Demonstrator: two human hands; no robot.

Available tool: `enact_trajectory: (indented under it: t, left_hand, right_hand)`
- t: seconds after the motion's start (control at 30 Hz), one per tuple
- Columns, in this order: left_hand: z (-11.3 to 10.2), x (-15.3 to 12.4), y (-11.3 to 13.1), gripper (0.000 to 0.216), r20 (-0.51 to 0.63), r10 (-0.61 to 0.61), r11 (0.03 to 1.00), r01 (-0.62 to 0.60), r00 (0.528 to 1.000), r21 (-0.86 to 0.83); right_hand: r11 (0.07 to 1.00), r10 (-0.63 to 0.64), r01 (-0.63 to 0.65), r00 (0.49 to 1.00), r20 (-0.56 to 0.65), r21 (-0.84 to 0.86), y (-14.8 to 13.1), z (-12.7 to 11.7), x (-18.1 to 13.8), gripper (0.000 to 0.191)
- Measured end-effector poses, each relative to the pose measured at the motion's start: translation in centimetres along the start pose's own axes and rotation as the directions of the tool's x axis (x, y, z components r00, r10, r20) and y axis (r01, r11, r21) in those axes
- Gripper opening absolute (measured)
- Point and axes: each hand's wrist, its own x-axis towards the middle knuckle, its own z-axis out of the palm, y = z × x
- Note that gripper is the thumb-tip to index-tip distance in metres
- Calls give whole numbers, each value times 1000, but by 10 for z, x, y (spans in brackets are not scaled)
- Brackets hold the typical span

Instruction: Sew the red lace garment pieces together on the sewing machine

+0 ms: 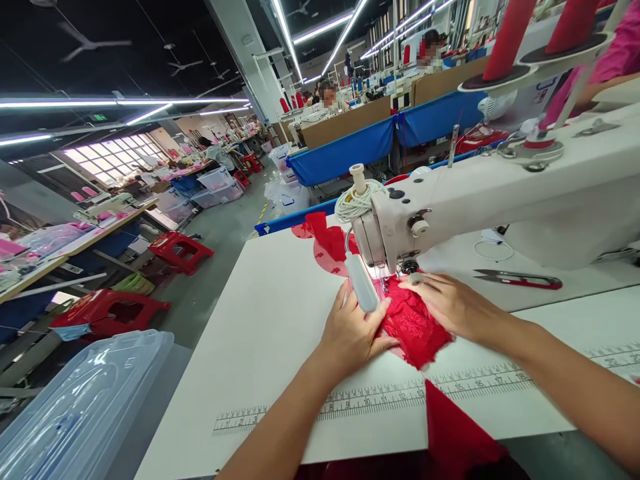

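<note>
Red lace fabric [413, 323] lies bunched under the needle area of a white sewing machine [480, 207]. My left hand [350, 330] rests on its left edge with the fingers spread, partly behind a small white lamp [362, 283] that hangs beside the machine head. On the other side, my right hand [450, 303] has its fingers together on the fabric close to the needle, gripping its edge; the thumb is hidden. Behind the left hand, more red fabric pieces [327, 243], some sheer, lie on the white table [250, 340].
Thread snips [520, 278] lie right of the machine head. A printed ruler [370, 403] runs along the table's front. Red thread cones [510, 40] stand above. At left are a clear plastic bin [85, 400] and red stools [113, 313]. People sit at machines farther back.
</note>
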Motion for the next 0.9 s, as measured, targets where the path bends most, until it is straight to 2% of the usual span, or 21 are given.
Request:
enact_trajectory:
  t: [0.1,0.17,0.23,0.3,0.4,0.47,0.57,0.67,0.73,0.77,0.8,0.83,0.9]
  left_hand:
    - [-13,3,17,27,68,9,998,-6,998,-56]
    - [-18,2,31,9,98,82,994,-75,992,-74]
    - [-19,-1,43,16,40,163,987,-163,986,-11]
    - [-17,-5,50,27,-65,218,975,-214,974,65]
    - [-17,-10,52,31,-101,245,969,-243,964,38]
    - [-19,-11,50,31,-67,261,965,-261,963,3]
    - [-20,-10,51,30,-92,256,967,-255,962,20]
    - [-15,-10,54,26,-160,109,994,-112,981,-12]
    - [-12,-9,56,30,-148,-63,985,37,987,-171]
    - [-11,-9,57,33,-109,-168,947,130,980,-295]
    - [-12,-8,56,35,-47,-274,872,227,961,-433]
    - [-13,-7,56,36,27,-372,754,319,928,-573]
    - [-15,-4,54,38,176,-518,457,445,837,-770]
  right_hand:
    - [998,48,-51,996,-74,-34,-3,-5,0,35]
    - [997,83,-82,995,-47,11,-7,-10,1,26]
    - [987,112,-119,992,64,105,-12,-17,2,22]
    - [972,126,-165,967,223,165,-18,-26,4,21]
    - [971,167,-223,889,425,86,-25,-42,5,16]
    - [971,215,-241,846,488,-10,-27,-51,3,14]
    - [966,250,-248,824,509,-73,-27,-57,-4,17]
    - [959,270,-279,842,468,-52,-28,-54,-13,20]
    - [951,285,-307,851,441,-22,-31,-53,-16,29]
    - [947,294,-320,851,436,-14,-34,-53,-18,34]
    - [941,309,-339,847,433,-9,-39,-55,-18,36]
    - [932,324,-363,840,434,8,-46,-59,-19,33]
    - [900,330,-423,820,468,108,-65,-68,-22,17]
